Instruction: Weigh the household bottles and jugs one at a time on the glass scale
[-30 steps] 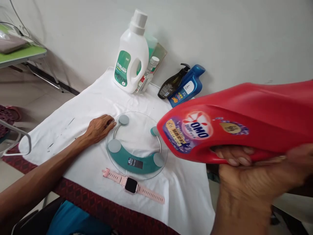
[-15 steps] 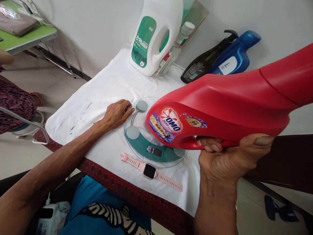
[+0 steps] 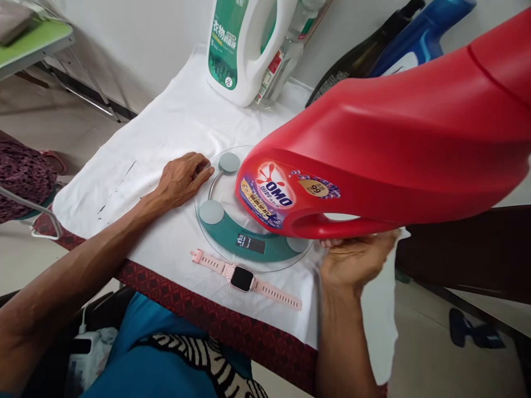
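A large red OMO laundry detergent bottle [image 3: 373,149] stands on a round glass scale [image 3: 222,235], leaning across the view toward the camera. My left hand [image 3: 185,174] rests palm down on the cloth, its fingertips and thumb touching the scale's left rim. Below the bottle's handle, my right hand [image 3: 352,262] is palm up with fingers loosely bent, partly hidden by the bottle. No fingers show through the handle opening. In front of the scale lies a pink smartwatch [image 3: 241,278], strap spread out. The scale's small display is lit, but its digits are unclear.
A white cloth [image 3: 166,121] covers the table. At the back stand a white-and-green detergent jug [image 3: 249,55], a clear bottle [image 3: 284,69], a black pump bottle [image 3: 365,50] and a blue bottle [image 3: 427,38]. A green table [image 3: 37,41] and another seated person [image 3: 25,177] are at left.
My right hand has let go of the red bottle's handle and moved lower beside it. My left hand keeps its place at the scale. The whole view has shifted slightly.
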Motion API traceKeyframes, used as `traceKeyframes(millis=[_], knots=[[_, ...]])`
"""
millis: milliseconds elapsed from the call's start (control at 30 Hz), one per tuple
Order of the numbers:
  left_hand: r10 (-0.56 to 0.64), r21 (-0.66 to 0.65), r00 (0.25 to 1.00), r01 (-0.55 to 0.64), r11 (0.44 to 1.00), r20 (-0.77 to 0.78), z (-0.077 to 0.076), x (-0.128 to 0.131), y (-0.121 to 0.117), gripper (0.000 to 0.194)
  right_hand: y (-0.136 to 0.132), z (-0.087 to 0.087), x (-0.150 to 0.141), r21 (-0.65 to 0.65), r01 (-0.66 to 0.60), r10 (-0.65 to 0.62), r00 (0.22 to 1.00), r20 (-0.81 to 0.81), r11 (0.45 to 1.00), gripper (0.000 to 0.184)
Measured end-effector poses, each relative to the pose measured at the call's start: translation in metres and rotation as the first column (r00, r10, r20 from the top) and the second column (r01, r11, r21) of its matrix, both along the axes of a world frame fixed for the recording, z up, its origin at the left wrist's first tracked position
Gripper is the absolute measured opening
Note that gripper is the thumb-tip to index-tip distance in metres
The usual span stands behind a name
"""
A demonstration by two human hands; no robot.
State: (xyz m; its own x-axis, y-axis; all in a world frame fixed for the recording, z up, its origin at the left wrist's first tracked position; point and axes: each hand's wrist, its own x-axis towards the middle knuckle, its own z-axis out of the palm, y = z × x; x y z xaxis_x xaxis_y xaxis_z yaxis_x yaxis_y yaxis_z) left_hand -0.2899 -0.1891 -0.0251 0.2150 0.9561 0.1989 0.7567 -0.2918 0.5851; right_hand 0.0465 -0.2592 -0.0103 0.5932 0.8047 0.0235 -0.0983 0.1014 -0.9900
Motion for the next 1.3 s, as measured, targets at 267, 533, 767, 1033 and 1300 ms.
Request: traceKeyframes(millis=[267, 533, 767, 1033, 1300], knots=[[-0.006, -0.009, 1.0, 0.006, 1.0, -0.003, 0.004, 0.001, 0.0, 0.033, 0.003, -0.028, 0.005, -0.053, 0.103, -0.101, 0.994, 0.036, 0.993, 0.048], [-0.004, -0.013, 1.0, 0.004, 1.0, 0.003, 0.004, 0.001, 0.0, 0.033, 0.001, -0.027, 0.003, -0.018, 0.066, -0.064, 0.992, 0.107, 0.998, 0.034], [-0.015, -0.016, 1.0, 0.016, 1.0, 0.006, 0.005, 0.0, 0.0, 0.033, 0.0, -0.026, 0.003, -0.015, 0.062, -0.06, 0.99, 0.131, 0.998, 0.035], [-0.032, -0.008, 0.999, 0.032, 0.999, 0.008, 0.002, -0.002, 0.001, 0.034, -0.001, -0.027, 0.001, -0.023, 0.085, -0.082, 0.99, 0.113, 0.996, 0.039], [-0.002, -0.053, 0.999, 0.005, 0.999, 0.045, 0.002, 0.0, -0.004, 0.032, -0.009, 0.059, -0.033, 0.24, -0.138, 0.11, 0.986, 0.123, 0.961, 0.054]])
